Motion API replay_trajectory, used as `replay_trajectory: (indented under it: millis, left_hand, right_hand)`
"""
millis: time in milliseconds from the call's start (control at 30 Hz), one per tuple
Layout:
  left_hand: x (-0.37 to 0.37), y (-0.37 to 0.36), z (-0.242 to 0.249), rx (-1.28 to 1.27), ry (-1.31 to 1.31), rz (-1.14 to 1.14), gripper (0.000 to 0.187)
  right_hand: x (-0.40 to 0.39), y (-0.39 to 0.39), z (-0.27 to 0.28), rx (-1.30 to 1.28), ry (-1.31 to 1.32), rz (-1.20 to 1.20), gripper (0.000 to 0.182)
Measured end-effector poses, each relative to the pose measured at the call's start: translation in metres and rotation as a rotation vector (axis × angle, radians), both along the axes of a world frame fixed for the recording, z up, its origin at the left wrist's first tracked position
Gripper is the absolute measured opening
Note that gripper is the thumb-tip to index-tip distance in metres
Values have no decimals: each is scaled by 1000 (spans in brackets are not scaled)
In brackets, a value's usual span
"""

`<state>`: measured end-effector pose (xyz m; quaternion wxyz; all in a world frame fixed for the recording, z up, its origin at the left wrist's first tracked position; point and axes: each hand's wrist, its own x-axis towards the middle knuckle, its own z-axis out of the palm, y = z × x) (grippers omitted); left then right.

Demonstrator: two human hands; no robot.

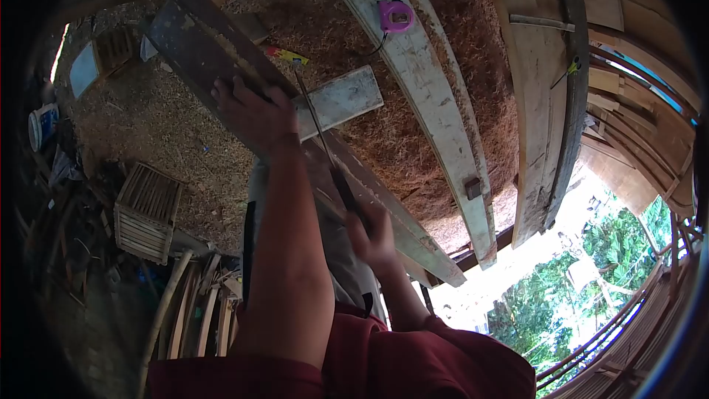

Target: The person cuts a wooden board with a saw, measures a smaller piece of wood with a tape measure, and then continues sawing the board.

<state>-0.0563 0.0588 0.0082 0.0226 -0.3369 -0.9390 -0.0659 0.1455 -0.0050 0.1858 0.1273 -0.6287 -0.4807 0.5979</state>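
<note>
My right hand (pixel 373 236) is wrapped round the dark handle of a tool with a long, thin blade (pixel 312 107); the blade is seen nearly edge-on, so its kind does not show. It crosses over a short, whitish board (pixel 346 97) lying across a long dark plank (pixel 210 48). My left hand (pixel 260 112) rests on the plank, fingers spread, beside the near end of the short board, partly covering it. Just beyond the blade lies a small red and yellow item (pixel 286 55).
A pink tape measure (pixel 396 17) sits on a long pale plank (pixel 421 81), with a small dark block (pixel 473 188) farther along. Wider boards (pixel 535 103) stand at the right. A slatted crate (pixel 148 210) is on the shavings-strewn ground at left, near wood strips (pixel 196 314).
</note>
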Motion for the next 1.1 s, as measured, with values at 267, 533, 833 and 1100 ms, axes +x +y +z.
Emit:
replay_trajectory:
  millis: [267,533,833,1100]
  left_hand:
    - [-2,3,-1,62,-34,9,56]
    - [-2,0,-2,65,-37,-14,55]
    - [0,-1,0,78,-72,24,54]
    - [1,2,1,88,-89,35,56]
  right_hand:
    - [-29,37,-44,86,-4,-35,27]
    - [17,15,20,-201,56,38,28]
    - [-15,23,-22,-89,95,8,29]
    - [-16,27,-27,-97,120,-66,29]
